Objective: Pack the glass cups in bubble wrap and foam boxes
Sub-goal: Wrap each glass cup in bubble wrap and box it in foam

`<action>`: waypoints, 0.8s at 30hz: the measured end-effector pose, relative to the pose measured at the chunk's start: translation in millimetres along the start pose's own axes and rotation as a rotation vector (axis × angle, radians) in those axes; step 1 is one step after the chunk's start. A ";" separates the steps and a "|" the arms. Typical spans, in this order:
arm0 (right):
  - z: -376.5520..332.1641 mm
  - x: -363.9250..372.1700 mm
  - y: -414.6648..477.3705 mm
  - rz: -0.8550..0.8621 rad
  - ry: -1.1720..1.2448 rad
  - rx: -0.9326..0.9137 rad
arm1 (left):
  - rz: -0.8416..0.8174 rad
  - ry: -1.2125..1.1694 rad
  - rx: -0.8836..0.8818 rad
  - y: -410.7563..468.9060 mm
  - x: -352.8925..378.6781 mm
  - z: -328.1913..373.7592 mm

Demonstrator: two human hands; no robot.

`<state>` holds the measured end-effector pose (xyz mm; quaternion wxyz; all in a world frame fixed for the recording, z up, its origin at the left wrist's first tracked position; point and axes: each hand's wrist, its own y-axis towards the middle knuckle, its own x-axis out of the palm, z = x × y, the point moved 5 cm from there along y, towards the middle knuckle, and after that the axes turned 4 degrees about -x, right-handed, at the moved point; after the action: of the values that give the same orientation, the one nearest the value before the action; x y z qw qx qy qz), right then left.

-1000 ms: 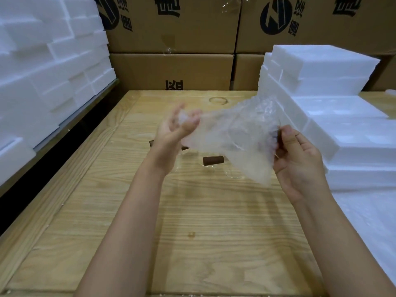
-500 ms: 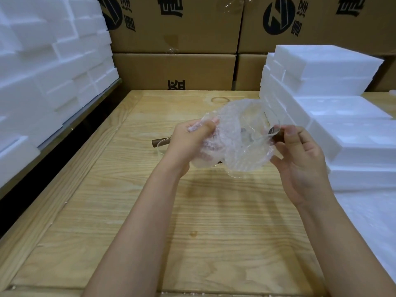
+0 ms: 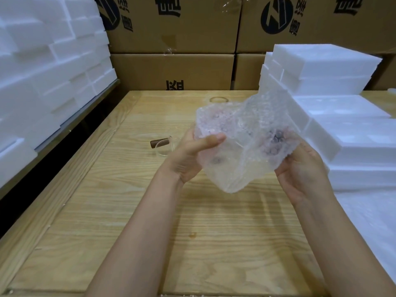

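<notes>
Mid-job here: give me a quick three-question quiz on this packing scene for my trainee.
1. True or false: the left hand and right hand both hold the crumpled clear bubble wrap above the light wooden table.
2. The clear glass cup with the brown handle lies: A) on the table, left of the left hand; B) in a foam box; C) on a cardboard carton.
3. Fill in: the white foam boxes stacked on the table stand on the person's ____ side.
Key: 1 true; 2 A; 3 right.
</notes>
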<state>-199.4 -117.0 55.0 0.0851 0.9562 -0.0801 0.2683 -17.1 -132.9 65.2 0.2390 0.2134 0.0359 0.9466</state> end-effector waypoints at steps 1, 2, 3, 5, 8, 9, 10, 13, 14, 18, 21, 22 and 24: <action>0.4 0.7 -0.8 0.001 -0.021 -0.009 | 0.041 0.030 -0.002 2.0 2.7 -3.3; 0.4 2.0 -1.8 -0.004 -0.040 -0.018 | 0.070 0.042 0.008 3.7 4.7 -5.6; 0.2 2.7 -2.4 -0.008 -0.058 -0.027 | 0.091 0.042 0.025 5.0 6.0 -6.8; -0.8 4.2 -4.7 -0.015 -0.107 -0.046 | 0.106 0.028 0.070 5.8 7.5 -7.0; -5.4 9.5 -9.7 -0.064 -0.206 -0.104 | 0.149 -0.003 0.093 5.7 13.1 -7.5; -6.9 11.0 -10.8 -0.085 -0.237 -0.130 | 0.156 -0.006 0.099 5.9 15.1 -7.9; -8.4 12.3 -11.7 -0.104 -0.273 -0.153 | 0.153 0.000 0.111 5.9 17.3 -8.4; -8.6 13.8 -11.6 -0.200 -0.422 -0.178 | 0.182 0.027 0.126 5.2 19.6 -5.8; -7.4 14.9 -11.9 -0.242 -0.464 -0.164 | 0.200 0.027 0.119 4.9 19.1 -5.5; 1.1 18.0 -14.0 -0.270 -0.482 -0.077 | 0.203 -0.009 0.106 4.7 24.1 -9.1; 7.1 24.9 -19.2 -0.261 -0.456 -0.097 | 0.203 -0.078 0.107 3.8 35.1 -13.8; 9.0 28.9 -22.0 -0.285 -0.465 -0.112 | 0.213 -0.104 0.111 3.1 38.0 -14.1; 12.7 34.5 -26.3 -0.342 -0.507 -0.130 | 0.230 -0.152 0.120 2.1 40.9 -14.0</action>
<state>-158.8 -97.7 59.4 0.1670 0.9849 0.0461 -0.0026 -56.4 -115.2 68.7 0.1179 0.3010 0.0497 0.9450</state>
